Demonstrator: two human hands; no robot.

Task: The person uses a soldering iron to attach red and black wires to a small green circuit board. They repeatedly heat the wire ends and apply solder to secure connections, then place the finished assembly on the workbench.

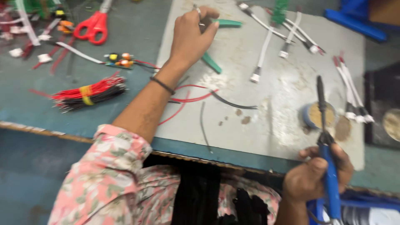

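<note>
Green-handled cutters [216, 41] sit under the left hand [191, 35], its grip closing on them; right hand [318, 175] clasps the blue soldering iron [329, 166], best kept tip-up, off the loose wires [196, 98].

Scissors: red-handled scissors [95, 26] lie at the far left of the bench.
Wire bundle: red and black wires [89, 92] are tied with a yellow band.
Loose wires: red and black strands [196, 98] cross the grey mat [266, 133].
White leads: several [263, 52] are scattered at the far side.
Small tin: round blue tin [313, 115], possibly flux.
</note>
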